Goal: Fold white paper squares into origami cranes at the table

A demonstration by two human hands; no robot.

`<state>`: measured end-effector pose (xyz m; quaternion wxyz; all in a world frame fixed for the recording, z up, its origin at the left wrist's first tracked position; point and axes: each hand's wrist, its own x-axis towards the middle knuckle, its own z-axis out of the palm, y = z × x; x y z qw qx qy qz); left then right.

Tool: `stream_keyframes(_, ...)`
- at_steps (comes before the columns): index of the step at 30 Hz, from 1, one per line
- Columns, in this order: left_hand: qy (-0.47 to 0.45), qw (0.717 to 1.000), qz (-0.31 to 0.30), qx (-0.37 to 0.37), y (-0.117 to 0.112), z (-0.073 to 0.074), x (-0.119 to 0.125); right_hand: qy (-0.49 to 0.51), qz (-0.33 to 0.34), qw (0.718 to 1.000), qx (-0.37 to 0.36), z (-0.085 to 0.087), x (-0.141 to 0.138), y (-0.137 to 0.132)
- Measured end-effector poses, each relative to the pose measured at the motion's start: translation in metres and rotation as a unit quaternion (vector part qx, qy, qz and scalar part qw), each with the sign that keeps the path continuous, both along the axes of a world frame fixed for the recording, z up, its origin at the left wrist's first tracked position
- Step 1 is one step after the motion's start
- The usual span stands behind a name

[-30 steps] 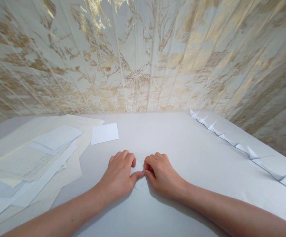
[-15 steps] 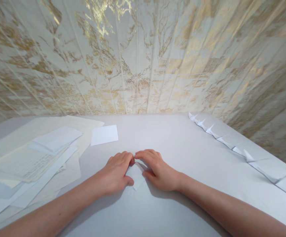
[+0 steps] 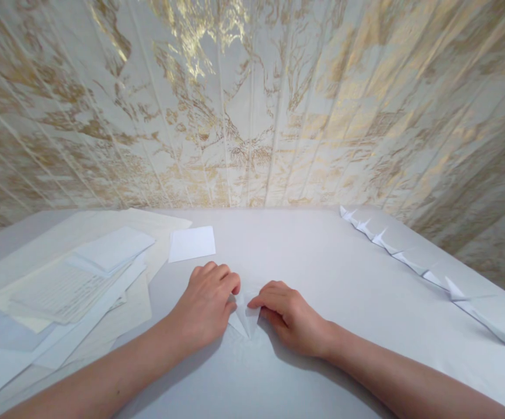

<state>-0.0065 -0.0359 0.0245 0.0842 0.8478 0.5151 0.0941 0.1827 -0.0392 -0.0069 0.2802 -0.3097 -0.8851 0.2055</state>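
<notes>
Folded paper [image 3: 244, 315] is being kept flat on the grey table [image 3: 322, 273], just in front of the person and between the two hands. It is showing as a narrow white wedge. Its long axis is running away from the person, and its sharp tip is being pointed back toward the person.

The left hand [image 3: 206, 302] is being held half curled, with bent fingers [image 3: 233, 284] set against the wedge's left edge; whether that edge is being nipped cannot be told. The right hand [image 3: 290, 317] is being held loosely curled, and its forefinger and thumb are being closed on the right edge. The hands are being kept close together, parted only by the wedge.

A white square sheet [image 3: 191, 243] is lying beyond the left hand, beside a pile of papers [image 3: 69, 279]. A row of folded pieces [image 3: 392, 247] is lying well apart to the right.
</notes>
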Motion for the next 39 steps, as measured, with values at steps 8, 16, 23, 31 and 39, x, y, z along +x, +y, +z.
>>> stream_keyframes(8, -0.003, 0.996, -0.054, -0.071, -0.011, 0.0, 0.005, -0.101, -0.035, 0.984, 0.143, 0.004, -0.003, -0.015)
stream_keyframes(16, -0.031, 0.988, -0.117, -0.096, -0.011, -0.005, 0.005, -0.061, -0.007, 0.998, -0.027, 0.007, 0.004, -0.011)
stream_keyframes(23, -0.052, 0.985, -0.103, -0.126, -0.014, -0.004, 0.005, -0.056, -0.045, 0.993, -0.093, 0.011, 0.01, -0.006)
stream_keyframes(31, -0.063, 0.984, -0.067, -0.154, -0.014, -0.005, 0.007, -0.063, -0.084, 0.987, -0.124, 0.012, 0.006, -0.013)
stream_keyframes(39, -0.096, 0.979, -0.045, -0.171, -0.013, -0.006, 0.009, -0.092, -0.144, 0.977, -0.125, 0.013, -0.002, -0.02)
